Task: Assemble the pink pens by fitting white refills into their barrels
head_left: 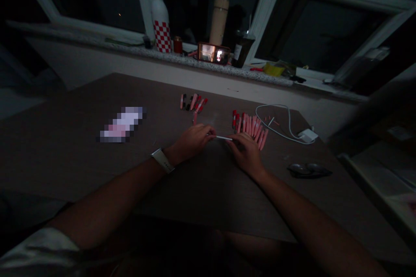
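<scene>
Dim light, brown table (81,147). Holding a thin white stick (224,138) level, just on the near side of the row of pink pens (251,126) — left hand (194,140) curled shut on one end, right hand (245,152) closed on the other end, fingers bent over it. Left of the pens, a smaller pen cluster (194,102); right of them, a white charger (307,135) with its cable; nearer and right, dark glasses (308,169). Beyond the pens — lit phone (213,53) on the sill.
</scene>
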Motion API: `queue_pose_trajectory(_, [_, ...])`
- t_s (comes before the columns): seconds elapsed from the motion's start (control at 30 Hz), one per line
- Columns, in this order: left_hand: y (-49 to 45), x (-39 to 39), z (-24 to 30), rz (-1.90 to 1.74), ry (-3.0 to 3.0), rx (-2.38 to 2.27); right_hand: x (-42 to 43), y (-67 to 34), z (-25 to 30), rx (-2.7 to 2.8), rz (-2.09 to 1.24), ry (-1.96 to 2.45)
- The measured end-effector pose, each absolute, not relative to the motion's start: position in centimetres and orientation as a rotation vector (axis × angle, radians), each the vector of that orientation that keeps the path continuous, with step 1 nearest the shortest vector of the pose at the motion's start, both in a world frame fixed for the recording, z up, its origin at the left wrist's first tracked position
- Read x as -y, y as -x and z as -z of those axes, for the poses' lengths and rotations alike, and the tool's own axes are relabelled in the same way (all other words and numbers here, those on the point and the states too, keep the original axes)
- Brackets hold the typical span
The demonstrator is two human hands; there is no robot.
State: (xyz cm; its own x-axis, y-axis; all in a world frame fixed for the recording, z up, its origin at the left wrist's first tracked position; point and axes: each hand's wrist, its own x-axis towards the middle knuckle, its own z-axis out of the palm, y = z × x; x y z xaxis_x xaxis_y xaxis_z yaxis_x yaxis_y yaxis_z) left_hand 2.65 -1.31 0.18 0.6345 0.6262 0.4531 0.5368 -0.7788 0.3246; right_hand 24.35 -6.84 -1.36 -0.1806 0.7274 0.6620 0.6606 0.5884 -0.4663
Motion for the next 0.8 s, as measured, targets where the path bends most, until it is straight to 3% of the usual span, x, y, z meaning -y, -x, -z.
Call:
queue_pose_trajectory(0.2, [-2.1, 1.0, -0.5, -0.97, -2.739, -1.122, 6.9, -24.4, 1.4, 1.822, -0.03, 1.186])
queue_pose_trajectory(0.53, [-1.3, 0.0, 0.1, -0.614, -2.867, -1.43, 7.2, -24.2, 1.2, 1.853, 0.003, 1.196])
queue_pose_trajectory(0.8, [-1.2, -0.3, 0.5, -0.659, -2.862, -1.422, 7.4, -24.1, 1.2, 1.924, 0.03, 1.147])
